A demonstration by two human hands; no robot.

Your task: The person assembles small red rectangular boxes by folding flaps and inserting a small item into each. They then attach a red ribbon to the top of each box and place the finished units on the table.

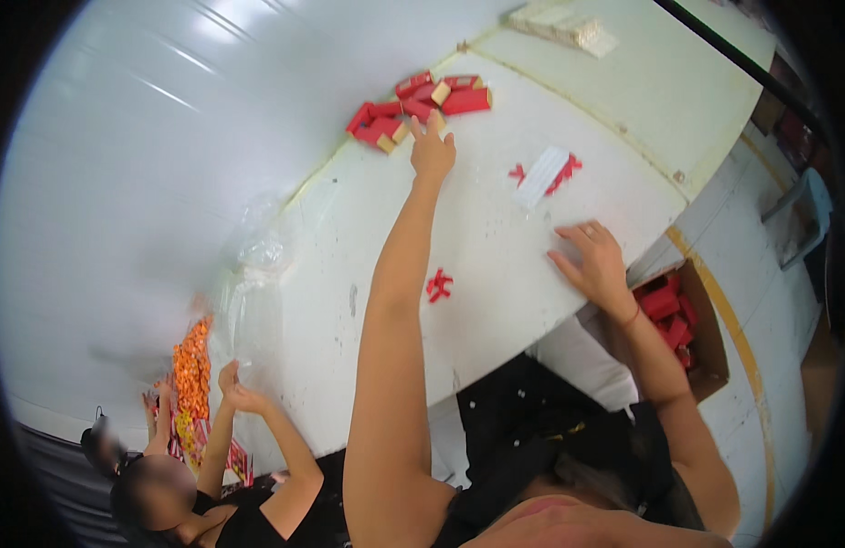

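My left hand stretches far across the white table to a pile of small red boxes, some with tan ends. Its fingers are spread, and the fingertips meet the near side of the pile; whether they press on a box I cannot tell. Nearer to me, my right hand hovers or rests by the table's front edge, fingers apart and holding nothing. Beyond it lies a white strip over some small red pieces. A cluster of similar red pieces lies just right of my left forearm.
An open carton of red boxes stands below the table edge on my right. Clear plastic bags and a heap of small orange items lie to the left, where other people work. A pale stack sits at the far end.
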